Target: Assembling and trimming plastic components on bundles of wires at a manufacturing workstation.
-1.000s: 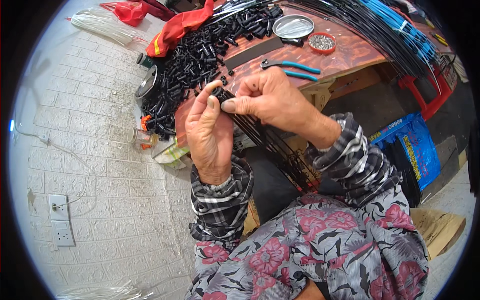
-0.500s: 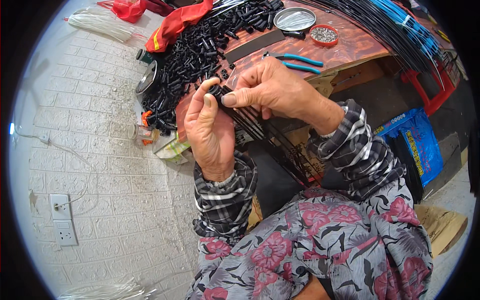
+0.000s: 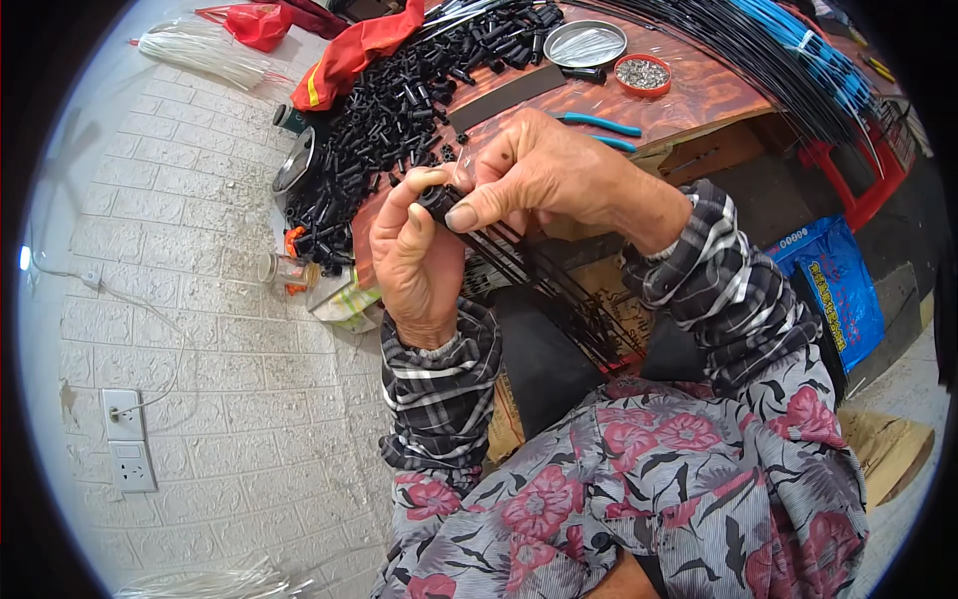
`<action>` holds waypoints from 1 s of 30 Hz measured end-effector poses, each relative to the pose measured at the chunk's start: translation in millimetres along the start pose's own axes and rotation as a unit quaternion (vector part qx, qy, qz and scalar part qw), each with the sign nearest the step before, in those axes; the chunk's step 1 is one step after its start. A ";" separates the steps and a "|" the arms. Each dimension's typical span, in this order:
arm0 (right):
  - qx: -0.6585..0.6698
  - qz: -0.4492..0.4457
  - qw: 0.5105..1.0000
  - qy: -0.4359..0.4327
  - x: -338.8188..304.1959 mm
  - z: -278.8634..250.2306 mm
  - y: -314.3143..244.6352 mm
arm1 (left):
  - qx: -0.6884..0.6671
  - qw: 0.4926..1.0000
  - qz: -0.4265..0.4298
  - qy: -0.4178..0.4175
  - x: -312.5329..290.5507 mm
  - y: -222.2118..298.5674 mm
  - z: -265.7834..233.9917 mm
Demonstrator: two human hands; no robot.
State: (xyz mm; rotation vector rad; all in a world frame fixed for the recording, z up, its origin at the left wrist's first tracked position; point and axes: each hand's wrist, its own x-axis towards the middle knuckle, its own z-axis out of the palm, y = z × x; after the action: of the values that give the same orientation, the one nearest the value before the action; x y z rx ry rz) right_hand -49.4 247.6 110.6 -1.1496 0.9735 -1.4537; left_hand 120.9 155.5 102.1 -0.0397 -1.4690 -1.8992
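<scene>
Between both hands is a small black plastic fitting (image 3: 435, 204), round at its end. My left hand (image 3: 411, 262) pinches it between thumb and fingers, palm turned up. My right hand (image 3: 554, 178) presses its thumb against the fitting's upper right side, with its fingers curled behind. Thin black rods (image 3: 534, 268) run from the hands down to the right, toward my lap. Whether my right fingers also grip the rods is hidden. Beyond the hands, a large heap of black plastic fittings (image 3: 374, 130) covers the table's left side.
On the reddish table (image 3: 714, 95) lie blue-handled pliers (image 3: 604, 130), a dark flat strip (image 3: 507, 98), a tin of pale slivers (image 3: 586, 44) and a red lid of small metal bits (image 3: 644, 74). Black rods (image 3: 768, 70) lie far right. A white brick-patterned wall (image 3: 200, 299) stands left.
The fitting has tilted and sits slightly lower, with more of its side showing. My right hand has shifted a little left and now covers the pliers' head.
</scene>
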 end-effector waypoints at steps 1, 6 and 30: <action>0.007 0.012 1.000 -0.011 1.6 -1.6 0.4 | 0.021 1.000 0.007 -0.019 0.4 0.4 -2.2; -0.002 -0.011 0.999 -0.048 6.0 -7.9 7.1 | 0.095 0.995 0.015 -0.011 0.3 1.9 -1.3; 0.016 -0.049 0.999 0.001 -8.2 -4.2 4.0 | 0.053 0.996 0.027 0.062 7.1 -0.5 37.3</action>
State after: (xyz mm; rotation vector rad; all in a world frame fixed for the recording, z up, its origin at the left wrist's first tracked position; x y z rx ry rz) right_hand -52.2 255.0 104.4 -1.1865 0.9030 -1.5445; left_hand 100.8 183.7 117.9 0.0856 -1.4677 -1.7461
